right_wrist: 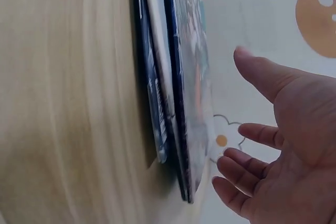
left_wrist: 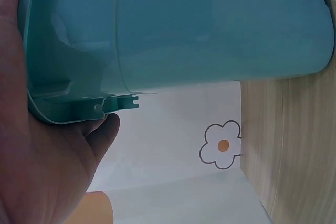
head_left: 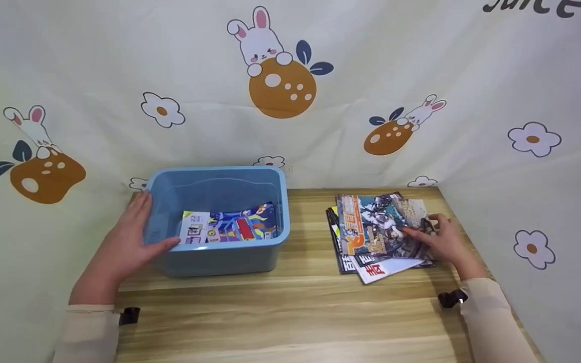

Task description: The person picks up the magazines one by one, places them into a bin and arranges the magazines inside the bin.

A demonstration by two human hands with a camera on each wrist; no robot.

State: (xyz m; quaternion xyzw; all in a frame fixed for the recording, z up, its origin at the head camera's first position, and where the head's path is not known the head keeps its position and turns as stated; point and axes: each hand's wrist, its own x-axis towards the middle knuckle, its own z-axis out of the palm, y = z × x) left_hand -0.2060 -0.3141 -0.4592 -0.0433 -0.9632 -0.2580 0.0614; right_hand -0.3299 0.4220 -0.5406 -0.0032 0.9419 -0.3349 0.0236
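A blue plastic bin (head_left: 220,259) stands on the wooden table (head_left: 295,312), with a colourful magazine (head_left: 230,228) lying flat inside. My left hand (head_left: 134,237) lies flat against the bin's left wall, fingers straight and thumb across the front corner. The left wrist view shows the left hand (left_wrist: 42,156) pressed to the bin (left_wrist: 210,24) under its rim. To the right lies a fanned stack of magazines (head_left: 371,227). My right hand (head_left: 442,239) rests relaxed at the stack's right edge, fingertips on the top cover. In the right wrist view, the right hand (right_wrist: 283,129) is spread beside the stack (right_wrist: 178,93).
A cloth backdrop (head_left: 371,60) printed with rabbits and flowers walls in the table on the back, left and right, close behind the bin and the stack. Bare wood (head_left: 300,237) separates the bin from the magazines, and more lies toward the front edge.
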